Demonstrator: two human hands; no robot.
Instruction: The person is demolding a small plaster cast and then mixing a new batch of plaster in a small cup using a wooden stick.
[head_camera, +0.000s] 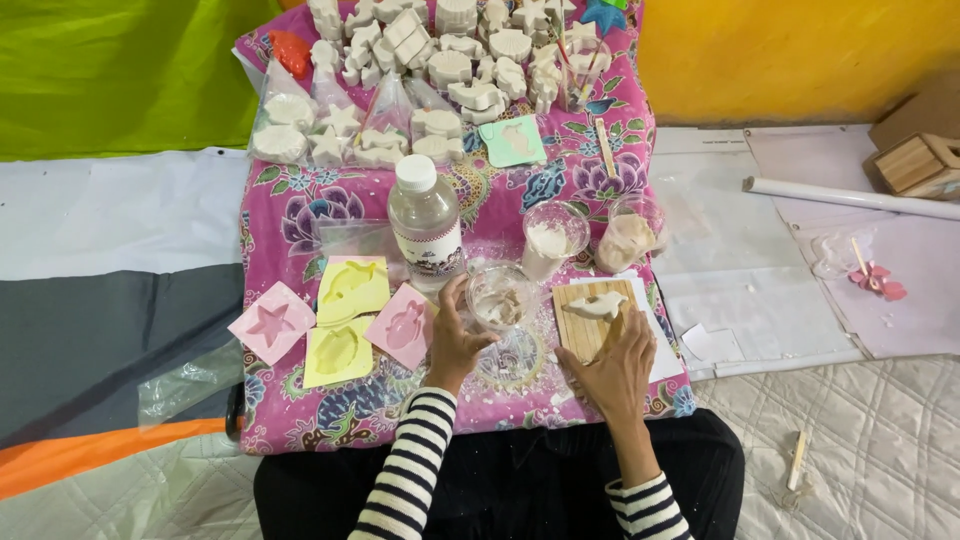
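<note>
My left hand (455, 338) grips the side of a clear plastic cup (500, 298) with white paste in it, standing on a small table covered by a pink flowered cloth (290, 210). My right hand (615, 365) rests flat on a small wooden board (578, 325), its fingertips touching a white plaster dolphin figure (595, 307) that lies on the board. A clear water bottle (425, 222) with a white cap stands just behind the cup.
Pink and yellow moulds (350, 290) lie at the left front. Two cups of white powder (550, 240) stand behind the board. Many white plaster figures (440, 70) fill the back of the table. A paper roll (850, 195) and wooden boxes (915, 160) lie at the right.
</note>
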